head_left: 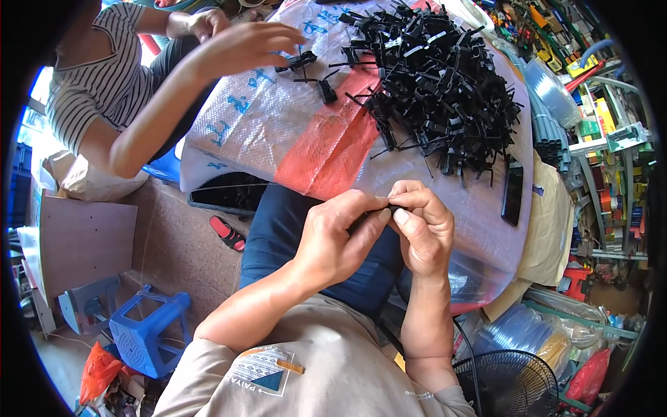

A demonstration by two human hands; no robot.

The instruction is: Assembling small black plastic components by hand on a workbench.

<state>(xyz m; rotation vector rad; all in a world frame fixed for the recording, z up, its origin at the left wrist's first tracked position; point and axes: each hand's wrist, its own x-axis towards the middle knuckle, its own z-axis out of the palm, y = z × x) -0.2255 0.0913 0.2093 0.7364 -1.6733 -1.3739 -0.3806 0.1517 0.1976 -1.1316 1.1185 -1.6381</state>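
Observation:
My left hand (342,229) and my right hand (424,226) meet above my lap, just off the near edge of the covered table. Both pinch a small black part (394,208) between thumbs and fingertips. Most of that part is hidden by the fingers, so its exact kind cannot be made out. Beyond my hands lies a big heap of small black plastic pieces with thin strips sticking out (445,90). Two similar loose pieces, one a small black piece (326,90), rest left of the heap on the white and red woven sheet (326,153).
Across at the left, a person in a striped shirt (90,90) reaches a blurred hand over the sheet. A black phone (513,194) lies at the table's right edge. Blue stools (149,330) stand at the lower left, a black fan (511,382) at the lower right. Crowded shelves (611,174) line the right.

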